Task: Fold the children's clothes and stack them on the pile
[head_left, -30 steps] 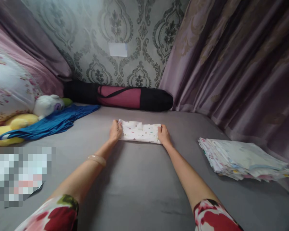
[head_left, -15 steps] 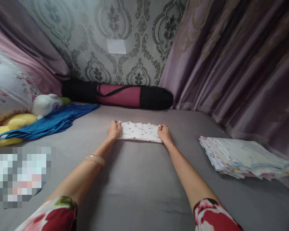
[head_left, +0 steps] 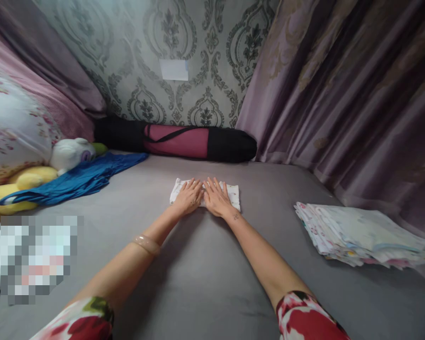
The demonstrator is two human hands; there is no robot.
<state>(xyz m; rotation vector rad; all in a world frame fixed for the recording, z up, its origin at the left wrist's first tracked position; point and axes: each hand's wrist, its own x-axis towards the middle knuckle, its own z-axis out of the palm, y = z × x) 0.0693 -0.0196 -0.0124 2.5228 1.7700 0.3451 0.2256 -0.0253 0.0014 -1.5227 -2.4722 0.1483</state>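
A small folded white cloth with a tiny coloured print lies on the grey bed sheet, straight ahead of me. My left hand and my right hand rest flat on top of it, side by side, fingers spread and pointing away from me. Both palms press on the cloth's middle; only its left and right ends show. A pale bangle sits on my left forearm.
A stack of folded printed cloths lies at the right by the purple curtain. A black and maroon roll bag lies along the far wall. A blue garment, soft toys and a floral pillow are at the left.
Both hands have left the cloth's two ends and come together on its middle, now lying flat and open on top of it.
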